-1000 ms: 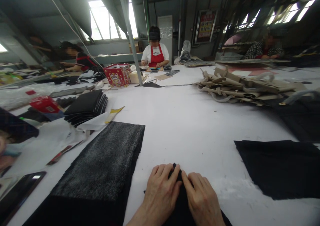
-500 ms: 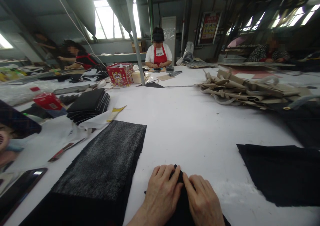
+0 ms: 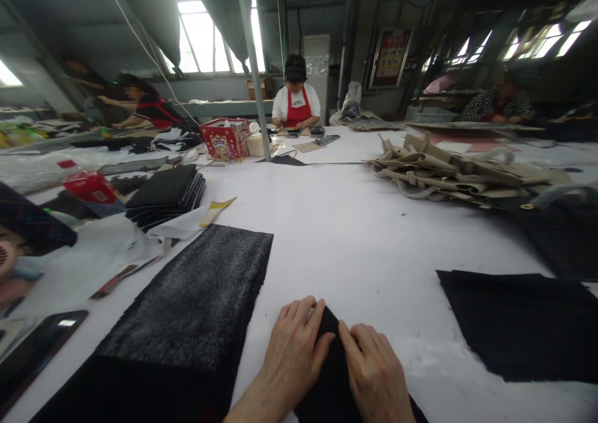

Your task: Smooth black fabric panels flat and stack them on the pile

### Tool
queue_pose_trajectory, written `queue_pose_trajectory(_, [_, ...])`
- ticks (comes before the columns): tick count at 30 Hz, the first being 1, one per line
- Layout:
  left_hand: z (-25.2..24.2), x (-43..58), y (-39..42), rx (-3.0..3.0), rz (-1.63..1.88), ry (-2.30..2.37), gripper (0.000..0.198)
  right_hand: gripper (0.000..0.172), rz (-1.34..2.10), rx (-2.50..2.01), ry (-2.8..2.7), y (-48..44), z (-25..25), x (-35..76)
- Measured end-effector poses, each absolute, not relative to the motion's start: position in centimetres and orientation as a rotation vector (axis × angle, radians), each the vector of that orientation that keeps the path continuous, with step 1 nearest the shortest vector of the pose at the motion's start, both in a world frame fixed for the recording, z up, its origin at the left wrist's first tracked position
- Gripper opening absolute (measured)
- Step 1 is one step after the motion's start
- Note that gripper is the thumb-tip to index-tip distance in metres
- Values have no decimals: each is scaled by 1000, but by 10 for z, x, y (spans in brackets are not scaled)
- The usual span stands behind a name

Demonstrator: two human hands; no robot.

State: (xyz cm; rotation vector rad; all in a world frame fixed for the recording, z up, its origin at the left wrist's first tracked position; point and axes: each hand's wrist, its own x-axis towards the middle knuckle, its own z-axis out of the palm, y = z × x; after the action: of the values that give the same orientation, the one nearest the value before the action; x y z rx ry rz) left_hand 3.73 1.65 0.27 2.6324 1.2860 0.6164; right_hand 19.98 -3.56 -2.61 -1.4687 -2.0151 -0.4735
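Note:
A piece of black fabric [image 3: 331, 373] lies on the white table before me, its far end coming to a corner between my hands. My left hand [image 3: 295, 348] presses along its left edge, fingers bent over the cloth and thumb lying on top. On the opposite edge, my right hand [image 3: 374, 364] has its index finger against the cloth and its other fingers curled together. Whatever lies under both palms is hidden. To the left is a stack of black fabric panels [image 3: 187, 298] with a greyish, speckled top. Further black fabric pieces [image 3: 518, 323] lie at the right.
A phone [image 3: 42, 354] lies at the left edge. Behind it are white paper [image 3: 98, 255], folded black cloth [image 3: 163, 192] and a red-labelled bottle [image 3: 91, 183]. Beige fabric pieces [image 3: 467, 167] are heaped at the back right. A metal pole [image 3: 255, 68] stands near a red box [image 3: 224, 139]. A co-worker [image 3: 296, 102] sits opposite.
My left hand has shifted slightly left and up, and my hands are a little further apart. More of the black fabric's far corner shows, lying flatter between them.

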Motion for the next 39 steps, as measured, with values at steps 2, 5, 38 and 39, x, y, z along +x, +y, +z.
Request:
queue_pose_trajectory(2, [6, 35, 18, 2674, 670, 1199, 45, 29, -464, -1491, -2005, -36, -26, 199])
queue_pose_trajectory(5, [7, 36, 18, 2697, 651, 1043, 46, 30, -433, -1537, -2003, -38, -28, 199])
queue_pose_trajectory(38, [20, 46, 12, 3126, 115, 855, 54, 29, -336, -1653, -1975, -73, -23, 219])
queue_pose_trajectory(39, [20, 46, 11, 3135, 106, 851, 56, 30, -339, -1655, -1977, -74, -23, 220])
